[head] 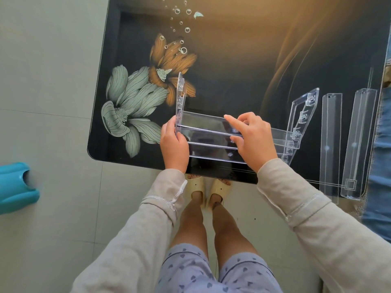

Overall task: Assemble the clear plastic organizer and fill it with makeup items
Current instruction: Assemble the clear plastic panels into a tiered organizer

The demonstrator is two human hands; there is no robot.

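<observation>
Grey sleeves [148, 218] of mine run up from the bottom edge to both hands, over my patterned shorts [190, 269] and pale slippers [208, 190] on the tiled floor [53, 81].

Between my hands is the clear plastic organizer [211, 152], half built, standing at the near edge of the table [243, 60], a little right of its printed flowers [131, 102]. Three long trays sit stepped one behind the other between two slotted ends. My left hand [174, 142] grips the lower part of the left side panel [180, 96], thumb on the inner face and fingers curled round the outer edge; the panel stands upright and rises past the trays toward the orange flower. My right hand [251, 138] pinches the upper tray [203, 121] across its width, forefinger stretched onto the far rim, thumb on the near rim, the other fingers curled above. The right side panel [304, 115] leans outward at the trays' other end; I cannot tell how firmly the trays seat in it.

Further right, two loose clear trays [330, 144] lie side by side, well apart from the organizer, their near ends hanging past the table's edge. Blue fabric [380, 166] shows at the right border. Down on the floor to my left is a teal plastic object [17, 187], cut off by the edge.
</observation>
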